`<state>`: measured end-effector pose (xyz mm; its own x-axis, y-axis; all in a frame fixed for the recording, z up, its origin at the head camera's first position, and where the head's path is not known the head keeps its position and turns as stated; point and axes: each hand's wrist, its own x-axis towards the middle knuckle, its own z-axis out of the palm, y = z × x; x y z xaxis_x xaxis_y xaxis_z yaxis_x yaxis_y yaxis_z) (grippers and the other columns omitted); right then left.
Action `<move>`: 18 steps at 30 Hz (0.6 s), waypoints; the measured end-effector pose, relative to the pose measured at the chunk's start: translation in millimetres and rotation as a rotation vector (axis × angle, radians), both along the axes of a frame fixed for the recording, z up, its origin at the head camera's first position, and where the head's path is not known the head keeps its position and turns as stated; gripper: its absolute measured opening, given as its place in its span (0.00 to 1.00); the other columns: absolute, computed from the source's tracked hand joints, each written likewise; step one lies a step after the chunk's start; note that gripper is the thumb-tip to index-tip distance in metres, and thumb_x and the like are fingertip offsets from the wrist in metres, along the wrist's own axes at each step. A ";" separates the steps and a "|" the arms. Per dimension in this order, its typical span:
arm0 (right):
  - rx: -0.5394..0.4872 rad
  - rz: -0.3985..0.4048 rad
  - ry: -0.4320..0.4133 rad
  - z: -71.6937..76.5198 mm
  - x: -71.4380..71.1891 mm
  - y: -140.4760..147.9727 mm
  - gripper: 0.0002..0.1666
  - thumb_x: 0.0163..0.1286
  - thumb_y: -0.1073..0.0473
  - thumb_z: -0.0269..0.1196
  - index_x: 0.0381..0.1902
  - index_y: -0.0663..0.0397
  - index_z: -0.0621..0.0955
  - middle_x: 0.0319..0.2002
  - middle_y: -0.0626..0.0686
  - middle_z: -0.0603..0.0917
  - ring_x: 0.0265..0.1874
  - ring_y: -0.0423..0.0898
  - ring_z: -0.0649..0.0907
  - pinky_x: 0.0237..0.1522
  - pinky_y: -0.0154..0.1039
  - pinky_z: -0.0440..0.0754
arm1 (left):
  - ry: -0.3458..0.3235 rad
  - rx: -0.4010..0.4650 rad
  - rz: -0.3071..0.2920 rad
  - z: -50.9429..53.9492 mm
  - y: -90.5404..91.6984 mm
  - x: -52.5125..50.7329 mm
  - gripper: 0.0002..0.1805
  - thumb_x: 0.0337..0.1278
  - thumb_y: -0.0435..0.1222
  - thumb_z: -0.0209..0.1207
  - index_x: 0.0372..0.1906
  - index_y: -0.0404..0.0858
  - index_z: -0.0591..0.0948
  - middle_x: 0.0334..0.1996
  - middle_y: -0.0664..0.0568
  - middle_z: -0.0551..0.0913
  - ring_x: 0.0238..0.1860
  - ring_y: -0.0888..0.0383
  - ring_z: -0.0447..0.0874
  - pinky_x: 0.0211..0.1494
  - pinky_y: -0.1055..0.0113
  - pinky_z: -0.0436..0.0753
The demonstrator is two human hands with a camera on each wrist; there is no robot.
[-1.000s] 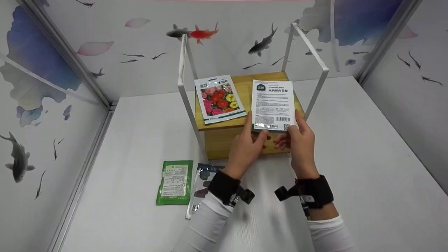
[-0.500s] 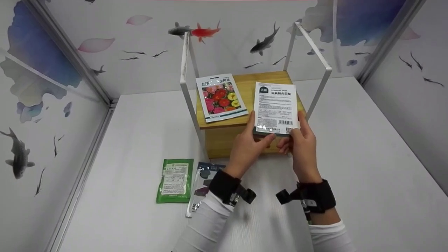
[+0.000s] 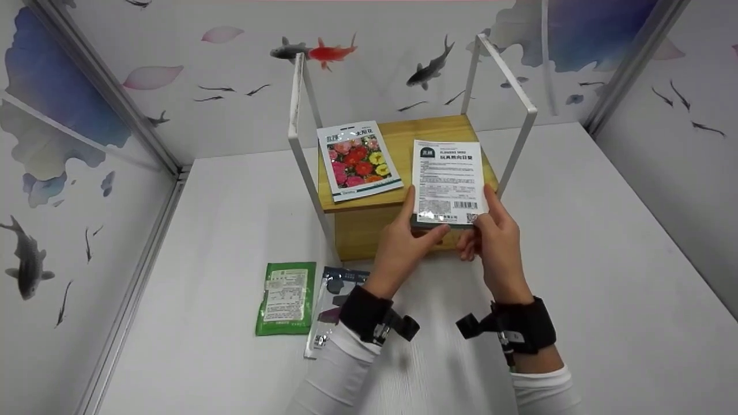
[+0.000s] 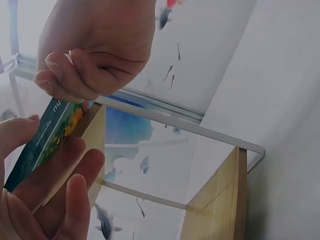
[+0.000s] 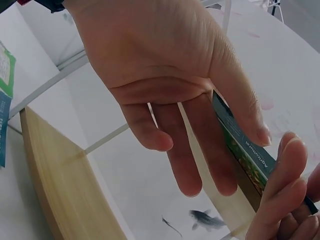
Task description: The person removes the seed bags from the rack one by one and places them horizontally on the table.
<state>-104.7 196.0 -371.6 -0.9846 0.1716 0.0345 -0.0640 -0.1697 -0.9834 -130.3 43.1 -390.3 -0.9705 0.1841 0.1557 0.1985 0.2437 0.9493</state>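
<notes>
Packet [image 3: 447, 180] (in left grip [image 3: 399, 249], right grip [image 3: 500, 246]) has shifted lower in view.

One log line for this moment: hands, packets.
left hand: grips white packet | right hand: grips white packet | red-flower packet: on shelf | green packet, dark packet: on table

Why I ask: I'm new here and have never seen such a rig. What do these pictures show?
There is no robot: these are a person's bare left hand and right hand, with a small camera on each wrist. The wide picture comes from a camera on the head, looking forward and down; the other two come from the wrists, each close on its own hand's work.

Both hands hold a white packet at a wooden shelf. A flowered packet lies on the shelf's top board. On the table lie a green packet and a silver packet, partly hidden by the left arm.
</notes>
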 end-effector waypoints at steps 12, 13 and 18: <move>-0.013 0.036 0.004 4.7 7.6 0.0 0.35 0.65 0.66 0.43 0.69 0.45 0.51 0.21 0.59 0.77 0.10 0.45 0.74 0.10 0.34 0.73 | 0.005 0.110 -0.035 -4.5 -0.7 5.0 0.50 0.41 0.55 0.62 0.69 0.52 0.49 0.58 0.57 0.70 0.48 0.67 0.75 0.46 0.73 0.75; -0.006 0.038 0.008 6.9 9.6 -0.8 0.35 0.65 0.66 0.43 0.69 0.46 0.51 0.23 0.59 0.78 0.10 0.45 0.74 0.10 0.34 0.73 | 0.013 0.119 -0.035 -5.3 -0.4 5.5 0.50 0.41 0.55 0.62 0.69 0.52 0.49 0.58 0.58 0.69 0.48 0.67 0.75 0.47 0.72 0.75; 0.027 0.028 0.024 15.0 19.3 -5.2 0.35 0.65 0.67 0.42 0.69 0.50 0.50 0.27 0.61 0.78 0.11 0.45 0.74 0.11 0.34 0.73 | 0.039 0.168 -0.036 -7.5 1.6 11.8 0.50 0.42 0.54 0.62 0.69 0.50 0.48 0.59 0.59 0.69 0.48 0.66 0.75 0.48 0.67 0.75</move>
<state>-85.4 190.8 -356.7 -0.9878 0.1427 0.0620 -0.0829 -0.1453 -0.9859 -118.5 44.7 -397.9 -0.9564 0.1871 0.2242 0.2414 0.0746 0.9676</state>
